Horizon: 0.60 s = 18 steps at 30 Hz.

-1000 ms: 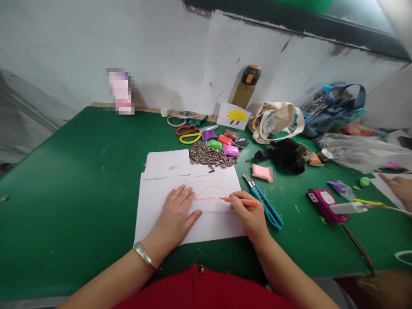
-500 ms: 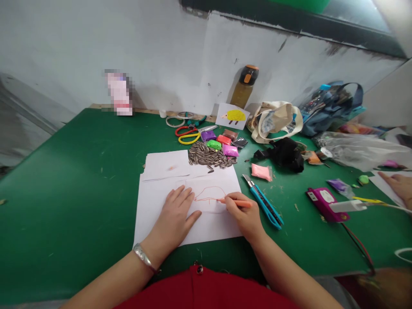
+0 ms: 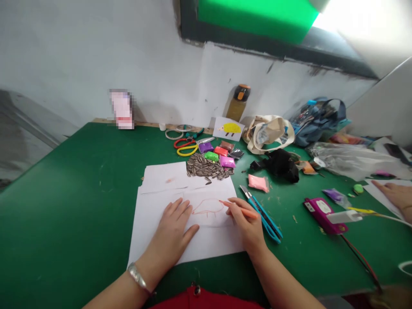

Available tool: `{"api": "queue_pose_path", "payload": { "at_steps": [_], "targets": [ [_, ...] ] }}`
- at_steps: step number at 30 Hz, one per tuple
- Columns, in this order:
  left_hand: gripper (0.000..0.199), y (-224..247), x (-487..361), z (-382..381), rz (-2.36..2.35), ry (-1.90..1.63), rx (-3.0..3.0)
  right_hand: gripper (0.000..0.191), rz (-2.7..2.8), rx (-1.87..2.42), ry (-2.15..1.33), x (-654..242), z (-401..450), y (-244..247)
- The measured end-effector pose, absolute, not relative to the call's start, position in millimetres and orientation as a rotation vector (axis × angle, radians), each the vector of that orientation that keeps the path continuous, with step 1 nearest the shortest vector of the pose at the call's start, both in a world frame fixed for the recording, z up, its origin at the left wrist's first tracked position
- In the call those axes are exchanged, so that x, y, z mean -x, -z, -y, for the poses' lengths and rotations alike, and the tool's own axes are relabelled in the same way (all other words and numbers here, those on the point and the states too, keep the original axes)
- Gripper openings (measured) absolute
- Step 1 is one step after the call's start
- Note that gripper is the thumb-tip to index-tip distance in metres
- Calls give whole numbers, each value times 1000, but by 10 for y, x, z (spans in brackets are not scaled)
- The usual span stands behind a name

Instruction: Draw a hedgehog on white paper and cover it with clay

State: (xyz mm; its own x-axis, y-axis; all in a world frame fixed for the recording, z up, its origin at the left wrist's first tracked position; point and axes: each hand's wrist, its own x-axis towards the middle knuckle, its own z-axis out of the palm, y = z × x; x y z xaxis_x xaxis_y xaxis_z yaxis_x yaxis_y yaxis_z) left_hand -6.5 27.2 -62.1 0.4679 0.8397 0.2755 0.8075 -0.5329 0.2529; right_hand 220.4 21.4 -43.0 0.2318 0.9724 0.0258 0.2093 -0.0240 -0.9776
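Note:
My left hand (image 3: 174,227) lies flat with fingers apart on a white sheet of paper (image 3: 154,231), left of an orange outline drawing (image 3: 207,207) of a rounded body with short legs. In my right hand (image 3: 246,225) is an orange marker (image 3: 246,210), gripped near its tip, which touches the upper right of the outline. A teal utility knife (image 3: 264,216) lies on the table just right of that hand. Sunflower seeds (image 3: 207,168) are heaped at the paper's far edge, beside small packs of coloured clay (image 3: 211,156).
Behind the seeds lie scissors (image 3: 188,148); a card with a yellow hedgehog (image 3: 229,128) leans near a bottle (image 3: 237,103). Bags (image 3: 270,133) stand at back right. A magenta power box (image 3: 325,216) with cables sits at right, near another person's hand (image 3: 394,197).
The marker tip has moved from the outline's lower edge up to its upper right. A further leg line shows under the body. The camera view has tilted up; my left hand stays on the paper.

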Motion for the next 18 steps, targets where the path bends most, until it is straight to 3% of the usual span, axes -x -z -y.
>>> {"api": "queue_pose_path", "payload": {
  "at_steps": [4,9,18],
  "targets": [
    [44,658,91,-283,-1473,-578,-2658,39,1131,1454,-843,-2228,-272,463],
    [42,658,94,-275,-1471,-604,-2653,35,1396,1465,-764,-2333,-323,494],
    [42,663,100,-277,-1462,-591,-2666,44,2017,1683,-238,-2625,-429,573]
  ]
}}
